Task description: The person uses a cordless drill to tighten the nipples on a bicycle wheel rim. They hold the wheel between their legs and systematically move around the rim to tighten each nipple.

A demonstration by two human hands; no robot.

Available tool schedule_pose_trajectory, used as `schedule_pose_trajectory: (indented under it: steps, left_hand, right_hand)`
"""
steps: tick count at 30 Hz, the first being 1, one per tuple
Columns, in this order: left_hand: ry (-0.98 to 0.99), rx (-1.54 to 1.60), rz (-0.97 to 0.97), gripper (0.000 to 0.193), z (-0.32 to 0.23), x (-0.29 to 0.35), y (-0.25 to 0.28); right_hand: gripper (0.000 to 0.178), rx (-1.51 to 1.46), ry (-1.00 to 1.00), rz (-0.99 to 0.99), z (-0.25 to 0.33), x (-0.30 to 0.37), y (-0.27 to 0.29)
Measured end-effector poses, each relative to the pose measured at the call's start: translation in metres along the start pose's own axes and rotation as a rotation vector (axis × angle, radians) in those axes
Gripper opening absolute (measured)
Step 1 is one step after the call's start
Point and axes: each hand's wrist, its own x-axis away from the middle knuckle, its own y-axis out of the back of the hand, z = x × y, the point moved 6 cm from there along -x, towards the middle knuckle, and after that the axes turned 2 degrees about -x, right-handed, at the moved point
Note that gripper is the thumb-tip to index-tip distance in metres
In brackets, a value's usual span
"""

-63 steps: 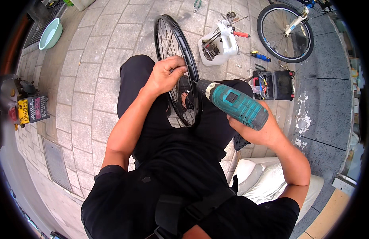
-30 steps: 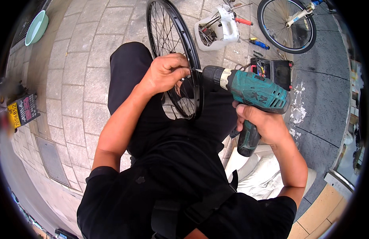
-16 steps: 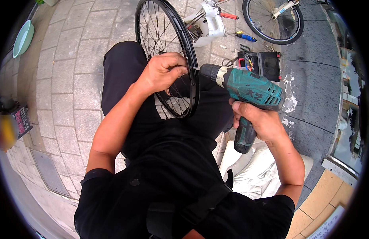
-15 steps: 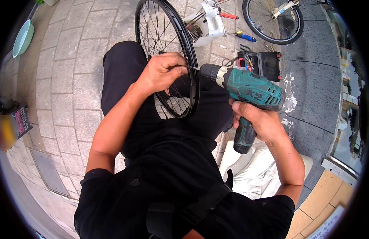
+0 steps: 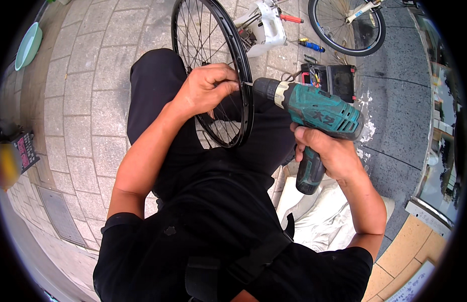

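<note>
A black spoked bicycle wheel (image 5: pixel 246 113) stands on edge between my legs, its rim facing right. My left hand (image 5: pixel 205 89) is closed at the inner side of the rim, fingers pinched near the spokes; what sits between the fingertips is too small to make out. In my right hand (image 5: pixel 329 153) is a teal and black cordless drill (image 5: pixel 319 110), gripped by its handle and pointing left. The thin bit at the drill's chuck (image 5: pixel 266 90) meets the outer face of the rim, opposite my left fingers.
Ahead stand a white cut-open container (image 5: pixel 266 30) with tools and a red-handled tool (image 5: pixel 292 18). A blue-handled tool (image 5: pixel 312 46), an open black toolbox (image 5: pixel 339 83) and another bicycle wheel (image 5: pixel 346 25) are to the right. White cloth (image 5: pixel 324 216) lies beside me; a green basin (image 5: pixel 28 46) is far left.
The drill has shifted very slightly, its bit staying at the rim. Both hands keep their grips, and the wheel is almost unmoved.
</note>
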Motion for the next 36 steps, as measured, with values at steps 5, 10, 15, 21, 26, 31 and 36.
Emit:
schedule_pose_trajectory:
  steps: [5,10,15,21,26,31,36]
  left_hand:
    - [-0.008,0.004,-0.001,0.005,0.002,0.000,-0.002]
    - [0.019,-0.029,-0.006,0.004,-0.001,-0.002,-0.005]
    - [-0.028,-0.067,-0.022,0.003,-0.002,-0.001,-0.007]
    - [-0.007,-0.061,-0.028,0.004,0.000,-0.001,-0.006]
    - [-0.051,-0.080,-0.043,0.004,0.004,0.001,-0.007]
    - [-0.049,-0.090,-0.051,0.006,0.002,0.002,-0.005]
    - [-0.087,-0.098,-0.064,0.007,0.003,0.003,-0.010]
  right_hand:
    - [0.021,0.064,0.005,-0.019,0.005,0.003,-0.003]
    - [0.020,0.232,-0.012,0.010,0.023,0.013,-0.012]
    - [0.017,0.446,-0.034,0.026,0.041,0.014,-0.022]
    - [0.017,0.514,-0.045,0.021,0.048,0.012,-0.024]
    - [0.017,0.553,-0.043,0.018,0.048,0.010,-0.023]
    - [0.018,0.524,-0.094,-0.041,0.051,0.013,-0.025]
    - [0.015,0.543,-0.037,-0.013,0.046,0.011,-0.019]
